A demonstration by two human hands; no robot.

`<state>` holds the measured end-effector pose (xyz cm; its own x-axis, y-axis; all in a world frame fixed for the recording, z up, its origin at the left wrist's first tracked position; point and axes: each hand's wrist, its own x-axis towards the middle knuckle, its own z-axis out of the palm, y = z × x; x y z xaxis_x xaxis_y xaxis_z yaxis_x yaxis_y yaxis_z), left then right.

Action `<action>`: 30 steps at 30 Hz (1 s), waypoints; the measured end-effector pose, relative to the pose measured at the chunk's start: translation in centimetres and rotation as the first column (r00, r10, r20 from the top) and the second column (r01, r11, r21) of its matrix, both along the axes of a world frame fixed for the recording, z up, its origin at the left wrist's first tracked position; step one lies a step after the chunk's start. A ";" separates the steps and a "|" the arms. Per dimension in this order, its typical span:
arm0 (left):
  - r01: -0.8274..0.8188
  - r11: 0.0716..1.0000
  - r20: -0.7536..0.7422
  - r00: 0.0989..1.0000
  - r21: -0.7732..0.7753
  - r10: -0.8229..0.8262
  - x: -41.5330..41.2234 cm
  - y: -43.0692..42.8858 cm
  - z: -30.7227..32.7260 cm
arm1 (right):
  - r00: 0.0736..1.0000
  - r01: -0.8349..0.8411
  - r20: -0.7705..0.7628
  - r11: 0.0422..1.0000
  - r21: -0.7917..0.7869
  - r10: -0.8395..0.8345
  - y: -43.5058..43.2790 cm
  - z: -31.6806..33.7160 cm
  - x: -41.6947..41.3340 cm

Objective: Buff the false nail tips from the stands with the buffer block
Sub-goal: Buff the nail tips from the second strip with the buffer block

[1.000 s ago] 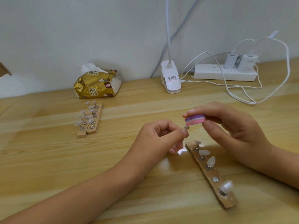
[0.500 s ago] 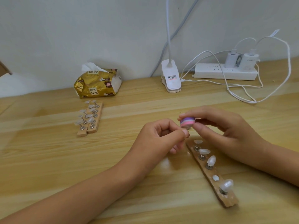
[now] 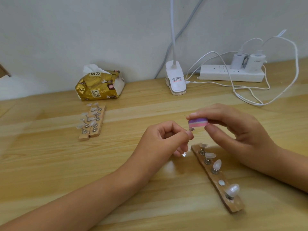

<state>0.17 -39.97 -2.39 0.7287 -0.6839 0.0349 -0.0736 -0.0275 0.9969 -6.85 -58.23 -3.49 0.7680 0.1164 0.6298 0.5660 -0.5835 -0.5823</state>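
Buffer block, pinched by my right hand, hovered just above the mid-frame nail tip my left hand pinched; buffing step, I judged, needing light contact next.

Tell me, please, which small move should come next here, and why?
Probably draw the block across the tip in one short stroke. The right hand pinches the block just above the tip, which the left hand pinches; whether they touch, I cannot tell. One spot on the near stand is bare, so this tip seems the one in work.
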 end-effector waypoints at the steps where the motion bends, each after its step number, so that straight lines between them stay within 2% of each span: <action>1: -0.002 1.000 0.000 1.000 0.000 0.002 0.0 0.0 0.0 | 1.000 0.003 -0.007 1.000 -0.010 -0.003 0.0 0.1 0.0; 17: 0.001 1.000 -0.003 1.000 -0.013 -0.001 0.1 0.0 0.1 | 0.999 0.019 0.027 0.999 0.045 -0.020 -0.1 0.2 0.0; 21: 0.002 1.000 0.000 1.000 -0.009 -0.002 0.1 -0.1 0.1 | 0.999 -0.001 -0.035 0.994 0.112 0.004 0.0 0.2 0.0; 24: 0.005 1.000 -0.005 1.000 -0.015 -0.005 0.1 0.0 0.0 | 1.000 0.003 0.012 0.998 0.062 -0.004 0.0 0.2 0.1; 30: 0.003 1.000 0.010 1.000 -0.011 -0.002 0.0 0.0 0.1 | 1.000 0.009 0.012 0.999 0.040 -0.009 0.0 0.1 0.1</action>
